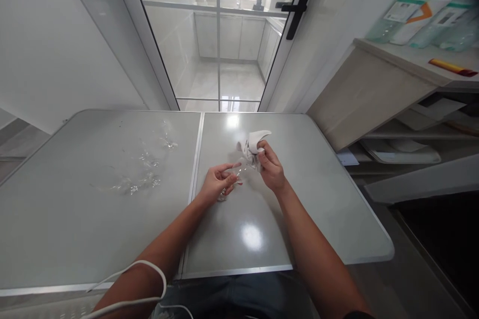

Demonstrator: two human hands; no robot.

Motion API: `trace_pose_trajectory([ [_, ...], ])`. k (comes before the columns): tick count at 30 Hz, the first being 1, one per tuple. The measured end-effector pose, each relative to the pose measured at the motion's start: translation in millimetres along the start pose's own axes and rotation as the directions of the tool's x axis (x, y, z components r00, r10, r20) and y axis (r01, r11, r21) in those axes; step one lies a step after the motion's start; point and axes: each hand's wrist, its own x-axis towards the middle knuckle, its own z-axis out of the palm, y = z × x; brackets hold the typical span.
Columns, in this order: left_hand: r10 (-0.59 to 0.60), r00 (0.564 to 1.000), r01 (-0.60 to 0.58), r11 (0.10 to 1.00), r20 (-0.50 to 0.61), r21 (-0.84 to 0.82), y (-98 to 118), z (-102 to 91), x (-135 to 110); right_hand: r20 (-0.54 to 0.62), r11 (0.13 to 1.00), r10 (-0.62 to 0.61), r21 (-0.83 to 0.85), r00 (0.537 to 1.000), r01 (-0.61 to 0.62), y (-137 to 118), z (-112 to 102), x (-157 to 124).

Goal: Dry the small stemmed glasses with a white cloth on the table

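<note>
My left hand point(220, 182) is closed around a small clear glass object point(239, 173) just above the grey table point(318, 199), index finger stretched toward the right. My right hand point(270, 166) grips a crumpled white cloth point(255, 142) and presses it against the far end of that glass object. The hands are close together over the table's right half. I cannot make out the exact shape of the glass piece.
Several clear glass pieces point(144, 175) lie on the table's left half. A metal seam point(196, 159) splits the tabletop. A glass door point(219, 35) stands behind. Shelves point(404, 109) with bottles point(422, 15) are on the right. A white cable point(149, 269) loops over my left forearm.
</note>
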Motion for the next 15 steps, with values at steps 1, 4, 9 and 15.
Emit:
trace_pose_trajectory([
  [1,0.045,0.998,-0.044,0.999,-0.042,0.032,-1,1.6,-1,0.024,1.0,0.013,0.012,1.0,-0.014,2,0,0],
  [4,0.207,0.962,-0.183,0.973,-0.179,0.142,-4,4.7,-5,0.017,0.993,-0.002,0.117,1.0,0.0,5,0,0],
  [9,0.508,0.831,-0.376,0.813,-0.226,0.446,-7,4.9,-9,-0.178,0.923,-0.093,0.353,0.98,0.152,3,-4,4],
  [15,0.619,0.752,-0.393,0.696,-0.226,0.601,-10,0.6,-6,-0.235,0.969,-0.18,0.123,0.955,0.213,4,-21,8],
])
